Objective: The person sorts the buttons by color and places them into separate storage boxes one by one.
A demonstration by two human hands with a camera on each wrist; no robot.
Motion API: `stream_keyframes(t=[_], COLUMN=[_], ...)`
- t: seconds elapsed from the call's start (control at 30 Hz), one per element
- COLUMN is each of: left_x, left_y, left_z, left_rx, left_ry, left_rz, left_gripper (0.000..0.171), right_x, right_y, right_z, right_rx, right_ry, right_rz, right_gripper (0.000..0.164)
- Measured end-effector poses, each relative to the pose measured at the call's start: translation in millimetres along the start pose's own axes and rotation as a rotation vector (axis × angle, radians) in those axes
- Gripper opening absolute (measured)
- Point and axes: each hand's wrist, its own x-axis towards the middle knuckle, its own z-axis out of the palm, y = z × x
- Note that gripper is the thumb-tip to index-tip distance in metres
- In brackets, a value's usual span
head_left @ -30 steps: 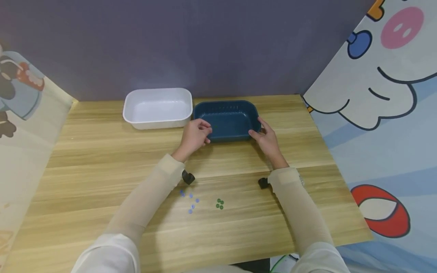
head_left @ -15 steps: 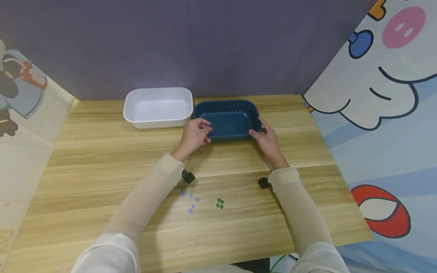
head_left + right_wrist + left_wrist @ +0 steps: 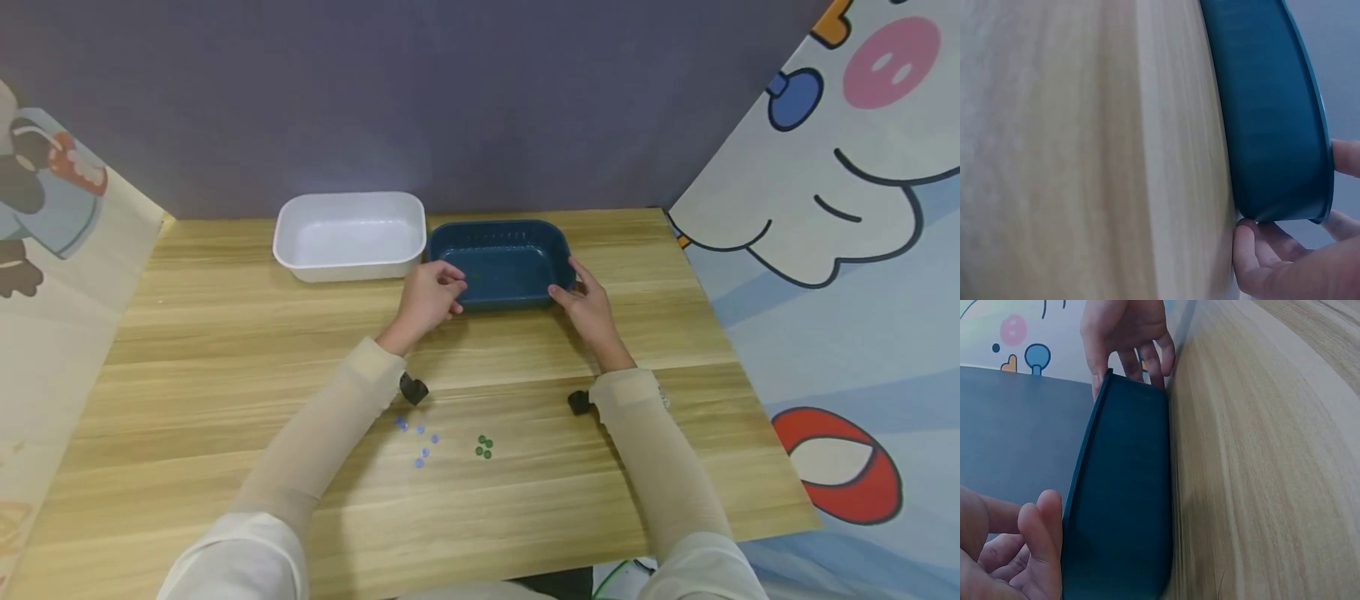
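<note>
Nothing is visibly shifting since the earlier frame. On the wood-grain table [image 3: 210,358], the right hand [image 3: 590,314] is gripping the right end of the dark-teal rectangular plastic tray [image 3: 512,273]; the left hand [image 3: 427,300] is curling at its front-left corner, hold unclear.

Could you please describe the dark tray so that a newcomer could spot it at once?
Go to the far edge of the wooden table. The dark tray stands there, right of the white tray, its right end held by the right hand. Its deep blue colour sets it apart from its pale neighbour.
</note>
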Motion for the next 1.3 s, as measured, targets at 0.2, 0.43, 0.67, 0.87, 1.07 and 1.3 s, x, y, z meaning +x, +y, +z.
stream_keyframes(t=[0.2, 0.43, 0.67, 0.87, 1.07, 1.3], left_x=[-2.1, -5.5, -11.3, -18.2, -26.9, -36.5], left_y=[0.0, -0.4, 1.9, 2.6, 2.2, -0.2], left_z=[1.1, 2.0, 2.1, 3.3, 5.3, 7.3], left_rx=[0.019, 0.039, 0.045, 0.049, 0.053, 0.095], left_ry=[0.002, -0.008, -0.023, -0.040, -0.072, -0.111], left_rz=[0.006, 0.013, 0.023, 0.028, 0.015, 0.013], left_gripper=[0.018, 0.017, 0.016, 0.015, 0.013, 0.009], right_x=[-2.6, -20.8, -24.5, -23.7, -21.0, -2.9], right_y=[-5.6, -34.9, -41.4, -40.1, -38.0, -11.5], right_z=[-0.7, 0.2, -0.5, -2.3, -2.8, -4.0], right_rx=[0.015, -0.013, -0.017, -0.018, -0.025, -0.003], right_ry=[-0.005, -0.035, -0.041, -0.045, -0.048, -0.039], right_rz=[0.044, 0.044, 0.043, 0.039, 0.047, 0.056], right_gripper=[0.075, 0.073, 0.073, 0.074, 0.074, 0.076])
